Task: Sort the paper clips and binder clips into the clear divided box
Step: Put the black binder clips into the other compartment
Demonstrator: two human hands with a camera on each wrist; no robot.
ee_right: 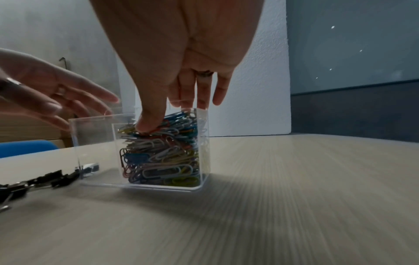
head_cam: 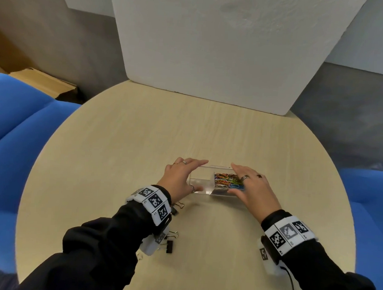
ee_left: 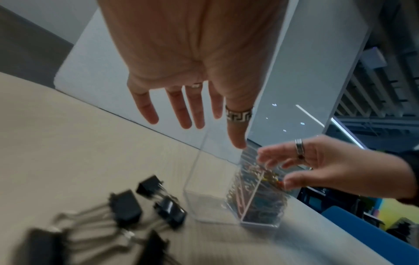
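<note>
Presently, 1 clear divided box (head_cam: 203,182) stands on the round wooden surface (head_cam: 142,142), 2 compartments side by side. Right compartment: coloured paper clips (ee_right: 158,152), heaped near the rim. Left compartment: nothing visible inside. Black binder clips (ee_left: 127,206): loose on the surface, near side of the box, to its left. Left hand (head_cam: 180,177): fingers straight and spread beside the box's left end, nothing in its grip. Right hand (head_cam: 252,190): fingers extended over the right compartment, thumb (ee_right: 149,123) touching the paper clips, nothing in its grip.
</note>
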